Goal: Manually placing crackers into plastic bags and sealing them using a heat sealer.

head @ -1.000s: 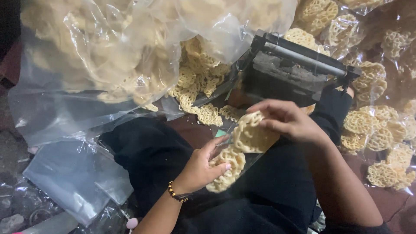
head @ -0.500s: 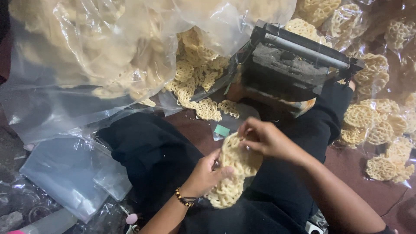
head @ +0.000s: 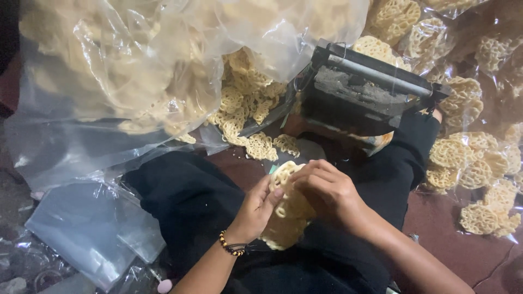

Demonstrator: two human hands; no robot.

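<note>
A huge clear plastic sack (head: 125, 71) of pale lattice crackers fills the upper left, its top and left side cut off by the frame, and loose crackers spill from its mouth (head: 245, 103) onto the floor. To its right stands a dark metal sealing press (head: 365, 92), with more bagged crackers (head: 468, 158) lying along the right edge. Flat empty plastic bags (head: 92, 228) lie at lower left. In the person's lap, over black trousers (head: 190, 201), both hands meet around a stack of lattice crackers (head: 286, 209). The left hand (head: 253, 209), a beaded bracelet on its wrist, comes up from below with its fingers closed on the stack's left side. The right hand (head: 327, 190) arches over from the right, fingers curled onto the top cracker and hiding much of it. Whether a thin bag wraps the stack is hard to make out.
</note>
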